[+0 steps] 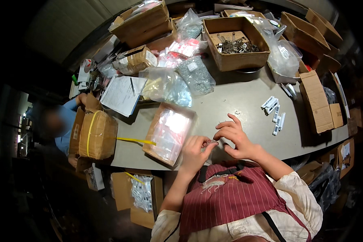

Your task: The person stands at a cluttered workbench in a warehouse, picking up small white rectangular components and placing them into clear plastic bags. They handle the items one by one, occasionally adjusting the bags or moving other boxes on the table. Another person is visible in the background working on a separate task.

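My left hand (195, 152) is closed in a pinch at the table's near edge, its thumb pressed toward curled fingers. Whatever lies in that pinch is too small to make out. Close beside it, my right hand (238, 141) has its fingers spread and its thumb apart, with nothing visible between them. One of its fingertips comes very near the left thumb. Left of my hands sits an open cardboard box (150, 141) holding clear plastic bags (171, 131). A few tiny metal pieces (237, 113) lie on the table just beyond my right hand.
Several white strip-like parts (276, 115) lie to the right. At the back stands a carton (242, 61) of metal pieces, near bags of small hardware (195, 76) and a clipboard (123, 94). A person in blue (64, 125) is at the left, by a taped carton (99, 135).
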The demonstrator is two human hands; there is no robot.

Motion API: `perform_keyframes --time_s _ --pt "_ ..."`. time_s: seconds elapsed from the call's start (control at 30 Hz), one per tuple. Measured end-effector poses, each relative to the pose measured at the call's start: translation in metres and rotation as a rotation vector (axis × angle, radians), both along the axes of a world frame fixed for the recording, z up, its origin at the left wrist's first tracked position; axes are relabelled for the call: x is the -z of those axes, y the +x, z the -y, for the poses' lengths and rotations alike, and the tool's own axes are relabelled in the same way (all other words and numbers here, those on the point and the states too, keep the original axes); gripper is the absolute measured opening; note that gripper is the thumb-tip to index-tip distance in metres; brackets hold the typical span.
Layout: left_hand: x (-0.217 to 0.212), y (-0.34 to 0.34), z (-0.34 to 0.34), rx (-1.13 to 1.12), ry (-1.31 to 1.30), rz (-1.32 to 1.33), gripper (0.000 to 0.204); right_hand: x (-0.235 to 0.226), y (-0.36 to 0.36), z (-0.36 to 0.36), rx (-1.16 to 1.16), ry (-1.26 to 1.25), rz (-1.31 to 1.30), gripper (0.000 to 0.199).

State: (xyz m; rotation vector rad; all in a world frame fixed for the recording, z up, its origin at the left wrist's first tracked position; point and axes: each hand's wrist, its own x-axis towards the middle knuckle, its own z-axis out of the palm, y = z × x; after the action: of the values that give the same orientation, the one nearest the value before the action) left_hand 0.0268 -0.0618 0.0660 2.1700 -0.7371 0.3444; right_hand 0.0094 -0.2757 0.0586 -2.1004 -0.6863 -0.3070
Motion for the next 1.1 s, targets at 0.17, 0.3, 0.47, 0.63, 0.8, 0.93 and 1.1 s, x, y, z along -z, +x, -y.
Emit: perform_keyframes --time_s 0.17,0.3,0.47,0.63,0.8,0.93,1.1 --pt "0.007 -0.008 0.005 -0.070 -0.264 -0.364 0.015 0.014 -0.009 0.003 0.095 0.043 -0.102 0.028" --pt "0.011 -0.009 0.010 -0.066 -0.434 -0.557 0.015 0.024 -0.012 -0.003 0.123 0.030 -0.125 0.021" --pt "0.012 -0.003 0.008 0.011 -0.290 -0.484 0.045 0.034 -0.007 -0.005 0.088 -0.010 -0.154 0.026" --pt "0.024 0.009 0.001 0.119 0.108 -0.088 0.078 0.024 -0.009 -0.004 -0.040 -0.127 -0.211 0.035" --pt "0.039 0.009 0.003 0.213 0.228 -0.025 0.063 0.022 -0.016 -0.007 -0.154 -0.253 -0.241 0.059" --pt "0.042 0.011 0.008 0.245 0.206 0.087 0.053 0.024 -0.020 0.001 -0.196 -0.325 -0.254 0.058" --pt "0.082 0.005 0.004 0.145 0.265 0.021 0.038 0.038 -0.016 0.006 -0.174 -0.193 -0.291 0.044"
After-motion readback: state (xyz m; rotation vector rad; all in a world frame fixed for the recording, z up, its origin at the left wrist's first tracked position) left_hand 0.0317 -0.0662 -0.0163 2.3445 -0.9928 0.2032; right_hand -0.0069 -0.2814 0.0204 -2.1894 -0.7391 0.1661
